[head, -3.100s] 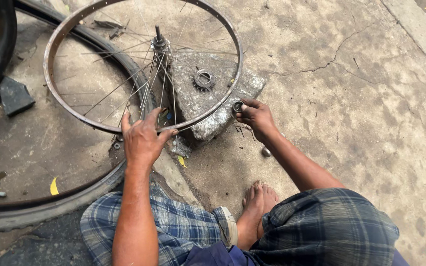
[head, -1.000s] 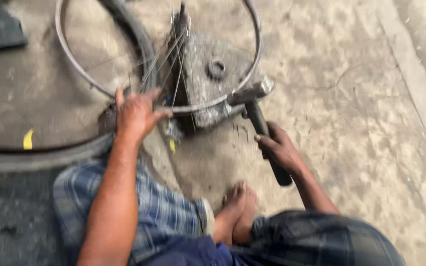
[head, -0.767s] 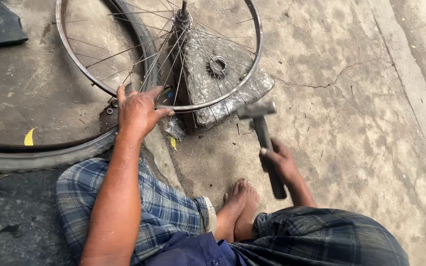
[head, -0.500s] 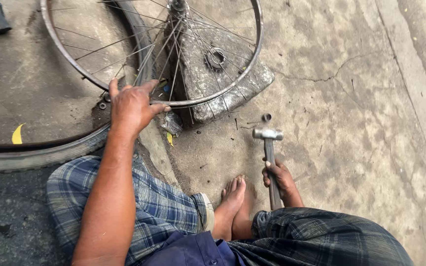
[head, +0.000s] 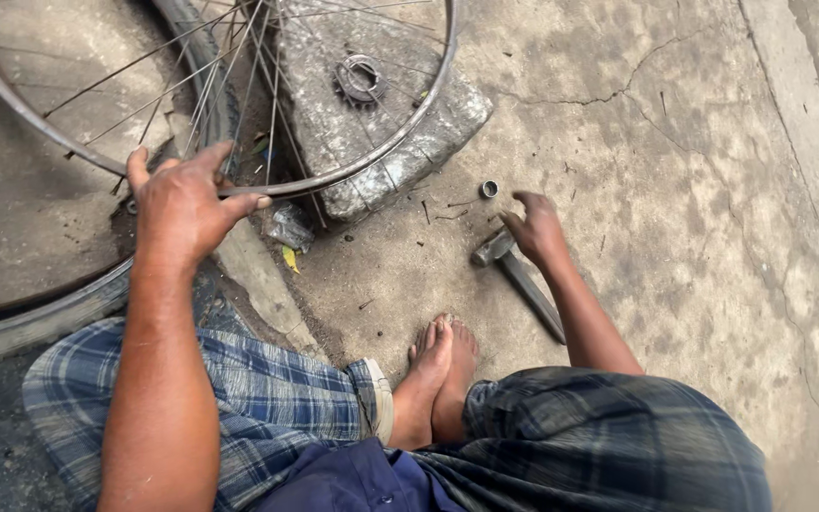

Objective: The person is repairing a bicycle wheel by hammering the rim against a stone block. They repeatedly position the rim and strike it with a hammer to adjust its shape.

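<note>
The left hand (head: 182, 204) gripped the spoked bicycle rim (head: 353, 171), steadying it upright against the stone block (head: 381, 142). The right hand (head: 535, 228) hovered with fingers loose and empty over the hammer (head: 516, 270) lying on the concrete floor (head: 694, 190), beside a small metal ring (head: 489, 189)

Showing in view: 1 spoked wheel rim (head: 353, 171), 1 tyre (head: 40, 318), 1 hammer (head: 518, 275), 1 sprocket (head: 360, 78), 1 stone block (head: 400, 142), 1 small metal ring (head: 489, 189), 2 hands, 2 bare feet (head: 438, 374).
</note>
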